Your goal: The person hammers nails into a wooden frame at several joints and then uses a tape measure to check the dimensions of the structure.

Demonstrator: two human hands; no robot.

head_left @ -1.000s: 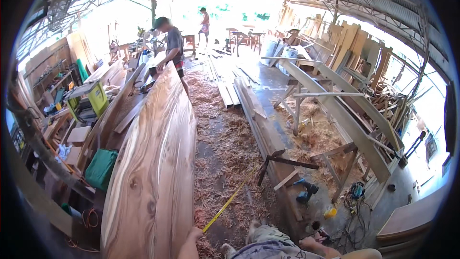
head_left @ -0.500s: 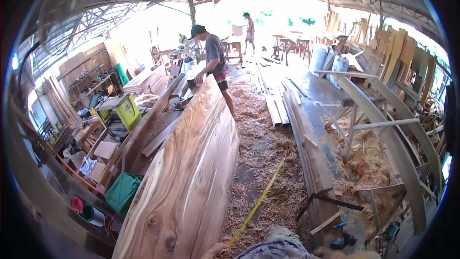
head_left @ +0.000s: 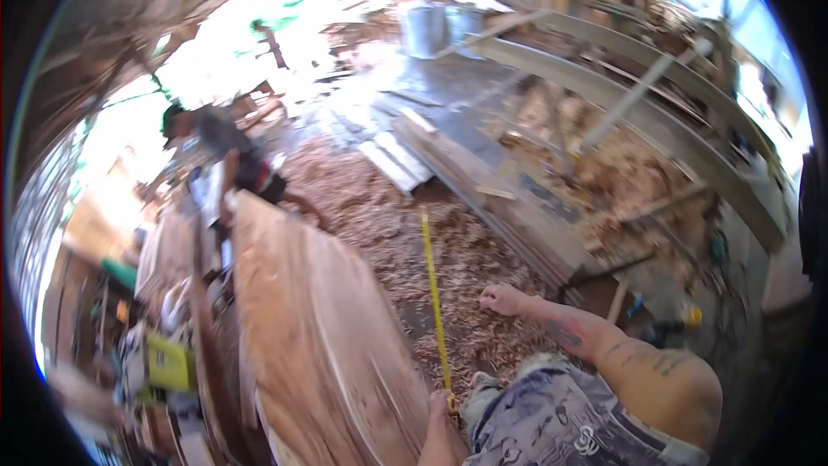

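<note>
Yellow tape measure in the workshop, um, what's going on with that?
The person's left hand grips the near end of the yellow tape measure, which extends forward over wood shavings, beside a big wooden slab. The right hand is off the tape, with nothing visible in it. A co-worker is near the slab's far end.

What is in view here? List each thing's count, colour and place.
Wood slab: one, brown, lower middle
Tape measure: one, yellow, stretched out right of the slab
Shavings: uncountable, reddish tan, across the floor
Boards: several, brownish, right of the tape
Beams: at least two, grey, right
Drums: two, greyish, top middle
Boxy item: one, greenish yellow, lower left
People: two, nearer one dark-shirted, upper left
Left hand: one, at the tape's near end
Right hand: one, right of the tape
</note>
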